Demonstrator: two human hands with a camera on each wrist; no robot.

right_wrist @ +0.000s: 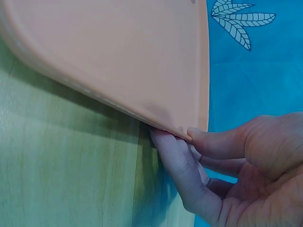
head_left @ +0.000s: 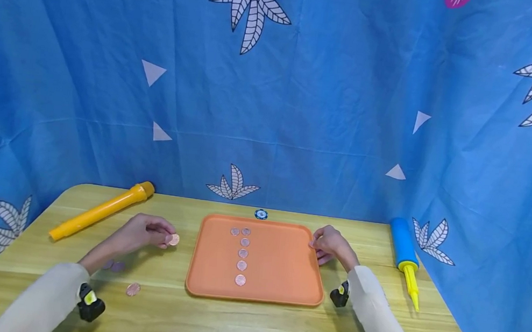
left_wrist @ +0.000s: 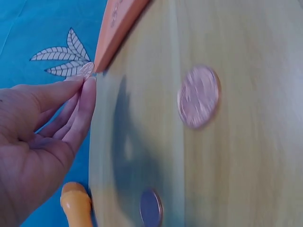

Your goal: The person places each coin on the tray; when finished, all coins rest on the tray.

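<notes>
Between thumb and fingertips my left hand (head_left: 148, 231) pinches a copper-coloured coin (head_left: 174, 239), held above the table just left of the orange tray (head_left: 285, 265). My right hand (head_left: 332, 244) grips the tray's right rim, thumb on top and fingers below, as the right wrist view shows. On the tray several similar coins form a column, with one more coin (head_left: 235, 231) beside the column's far end. Under and near my left forearm lie a loose coin (head_left: 133, 289) and darker, shaded coins (head_left: 117, 266).
A yellow-orange tube with a knobbed end (head_left: 100, 212) lies at the table's back left. On the right is a blue pump with a yellow nozzle (head_left: 405, 251). A blue-and-white chip (head_left: 261, 214) sits behind the tray, before the blue curtain (head_left: 330, 113).
</notes>
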